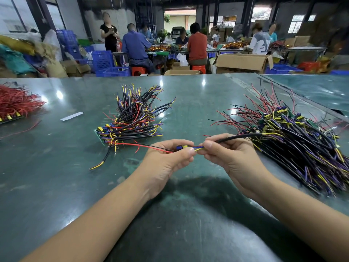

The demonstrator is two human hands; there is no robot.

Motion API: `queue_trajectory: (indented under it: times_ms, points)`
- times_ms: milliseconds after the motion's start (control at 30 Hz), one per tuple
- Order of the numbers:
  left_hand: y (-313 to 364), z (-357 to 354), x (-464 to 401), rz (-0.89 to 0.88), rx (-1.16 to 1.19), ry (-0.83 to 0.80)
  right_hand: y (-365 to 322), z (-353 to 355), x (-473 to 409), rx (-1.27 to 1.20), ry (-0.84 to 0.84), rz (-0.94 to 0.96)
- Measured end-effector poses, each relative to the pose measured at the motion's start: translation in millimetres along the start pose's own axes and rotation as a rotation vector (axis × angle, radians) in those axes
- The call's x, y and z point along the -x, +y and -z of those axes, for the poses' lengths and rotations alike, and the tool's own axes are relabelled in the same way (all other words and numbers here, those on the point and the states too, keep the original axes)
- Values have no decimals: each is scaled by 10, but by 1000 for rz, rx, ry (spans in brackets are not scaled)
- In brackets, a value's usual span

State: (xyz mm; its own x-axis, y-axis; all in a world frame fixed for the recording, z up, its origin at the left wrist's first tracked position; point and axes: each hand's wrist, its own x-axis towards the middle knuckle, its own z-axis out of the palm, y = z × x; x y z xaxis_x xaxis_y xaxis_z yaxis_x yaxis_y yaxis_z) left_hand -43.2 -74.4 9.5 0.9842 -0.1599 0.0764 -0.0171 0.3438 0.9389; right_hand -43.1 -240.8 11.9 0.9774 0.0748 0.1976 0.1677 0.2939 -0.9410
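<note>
a: what are the hands holding?
b: left hand pinches a small wired part between thumb and fingers. right hand, just beside it, pinches the part's black lead.
a: and the piles?
b: small heap beyond the left hand, bigger heap just right of the right hand.

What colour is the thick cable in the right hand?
The cable is black; head view shows it.

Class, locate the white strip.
Head view, left side: the white strip lies on the table between the red wire pile and the middle wire bundle.
</note>
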Motion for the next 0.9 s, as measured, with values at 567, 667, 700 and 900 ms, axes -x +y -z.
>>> queue_trajectory:
  times_ms: [567,667,700,900]
  points:
    - [51,79,-3,-65,-189,66,-74,253,-223,-466,280,-188]
    - [93,122,-29,-74,-137,101,-53,281,-233,-268,188,-141]
    - [117,146,-39,-73,-114,113,-47,289,-228,-153,139,-111]
    - [234,308,-90,-86,-82,143,41,306,-195,484,-25,86]
